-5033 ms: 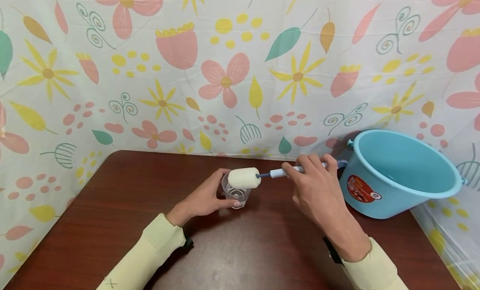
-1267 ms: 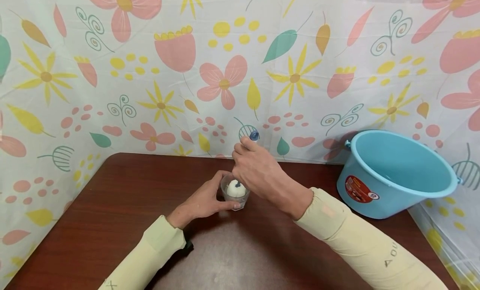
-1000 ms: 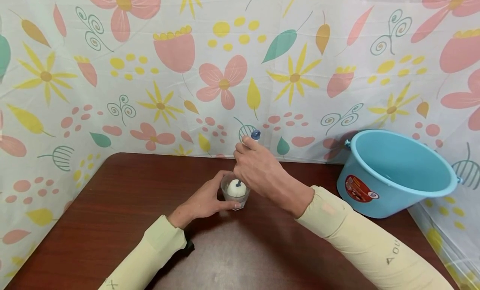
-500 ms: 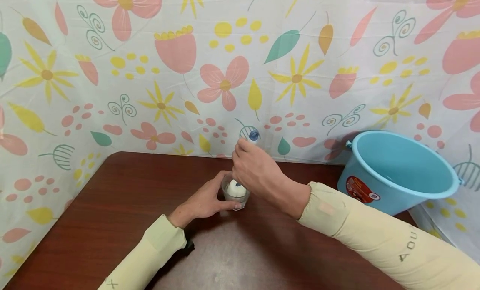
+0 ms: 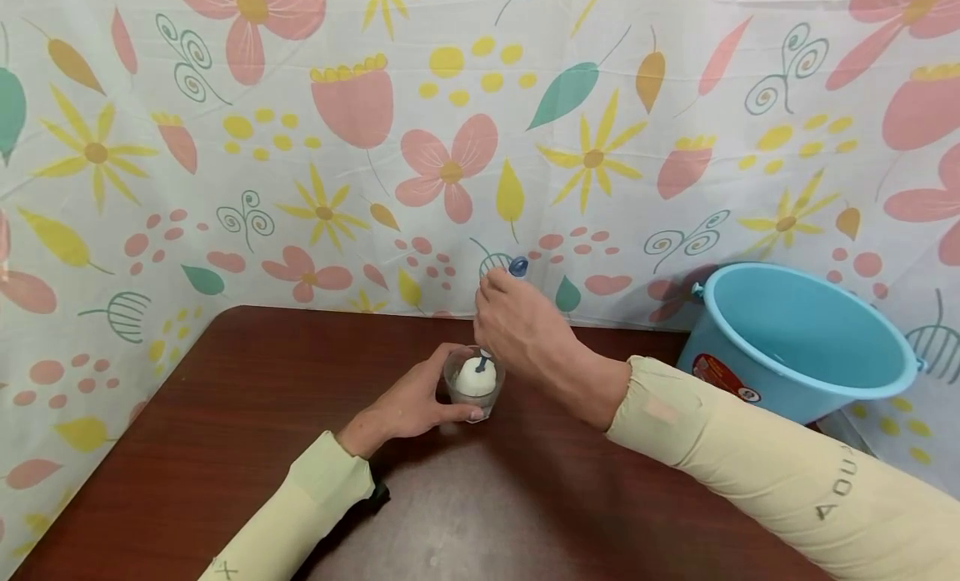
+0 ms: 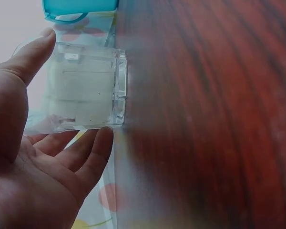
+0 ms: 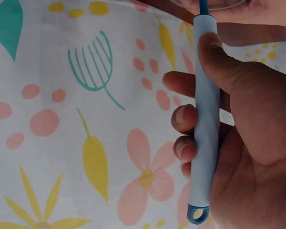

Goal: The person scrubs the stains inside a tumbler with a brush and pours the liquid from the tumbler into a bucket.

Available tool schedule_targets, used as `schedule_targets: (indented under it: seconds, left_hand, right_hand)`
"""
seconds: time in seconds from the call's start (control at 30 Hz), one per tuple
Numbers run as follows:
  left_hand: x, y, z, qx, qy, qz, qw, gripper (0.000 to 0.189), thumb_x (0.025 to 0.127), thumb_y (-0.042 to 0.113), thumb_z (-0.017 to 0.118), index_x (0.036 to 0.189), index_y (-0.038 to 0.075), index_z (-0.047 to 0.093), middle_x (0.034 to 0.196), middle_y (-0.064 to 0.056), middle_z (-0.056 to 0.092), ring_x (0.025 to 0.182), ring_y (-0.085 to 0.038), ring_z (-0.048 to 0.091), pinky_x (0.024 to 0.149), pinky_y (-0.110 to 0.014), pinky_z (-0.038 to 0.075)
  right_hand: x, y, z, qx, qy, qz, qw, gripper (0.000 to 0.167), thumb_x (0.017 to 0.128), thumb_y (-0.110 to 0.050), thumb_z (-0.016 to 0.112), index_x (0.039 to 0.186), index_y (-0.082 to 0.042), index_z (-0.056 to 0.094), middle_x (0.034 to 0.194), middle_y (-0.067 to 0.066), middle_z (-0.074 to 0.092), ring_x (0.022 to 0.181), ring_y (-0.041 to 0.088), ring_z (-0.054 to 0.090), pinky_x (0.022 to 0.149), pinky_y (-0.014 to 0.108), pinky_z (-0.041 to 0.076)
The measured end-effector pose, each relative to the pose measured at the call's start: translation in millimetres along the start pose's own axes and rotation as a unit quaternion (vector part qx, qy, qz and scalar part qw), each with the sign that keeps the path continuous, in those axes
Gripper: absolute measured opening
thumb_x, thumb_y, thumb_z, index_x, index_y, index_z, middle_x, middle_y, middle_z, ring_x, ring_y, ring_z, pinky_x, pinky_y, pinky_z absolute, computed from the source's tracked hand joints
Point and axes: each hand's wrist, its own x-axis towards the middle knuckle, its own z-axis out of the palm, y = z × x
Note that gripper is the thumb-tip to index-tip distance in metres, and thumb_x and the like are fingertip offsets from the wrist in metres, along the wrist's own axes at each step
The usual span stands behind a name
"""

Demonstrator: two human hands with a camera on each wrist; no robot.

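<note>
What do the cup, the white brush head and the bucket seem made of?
Cup: clear glass or hard plastic, see-through with shiny edges. White brush head: probably sponge, matte with no visible bristles. Bucket: likely plastic, smooth, evenly blue.

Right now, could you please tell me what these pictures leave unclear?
Head view: most of the brush handle, behind the right hand.
Head view: base of the bucket, behind the right sleeve; print on its label, too small.
Right wrist view: the sponge head, cut off by the top edge.
</note>
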Motion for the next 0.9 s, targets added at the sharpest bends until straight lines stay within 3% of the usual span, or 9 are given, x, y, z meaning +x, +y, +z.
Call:
schedule_targets:
  seconds: [0.43, 0.9]
  left_hand:
    - [0.2, -1.1, 1.4, 0.008, 0.002, -0.007, 0.9999, 0.086, 0.087, 0.044, 0.089, 0.155, 0.025, 0.039, 0.145, 0.010, 0.056, 0.123, -0.008, 0.058, 0.105, -0.039, 0.048]
    - [0.0, 1.7, 1.5, 0.017, 0.000, -0.014, 0.9998, 0.087, 0.087, 0.044, 0.089, 0.155, 0.025, 0.037, 0.139, 0.009, 0.059, 0.122, -0.010, 0.059, 0.103, -0.039, 0.050]
  right_hand:
    - [-7.5, 11.4, 11.6, 0.027, 0.055, -0.029, 0.9977, 0.021, 0.100, -0.017, 0.063, 0.083, -0.017, 0.074, 0.080, 0.004, 0.062, 0.083, 0.024, 0.050, 0.089, 0.039, 0.033]
    - [-18.5, 29.6, 7.6, 0.035, 0.120, -0.046, 0.9911, 0.011, 0.097, -0.019, 0.068, 0.093, -0.013, 0.078, 0.089, 0.007, 0.063, 0.090, 0.027, 0.052, 0.092, 0.039, 0.036]
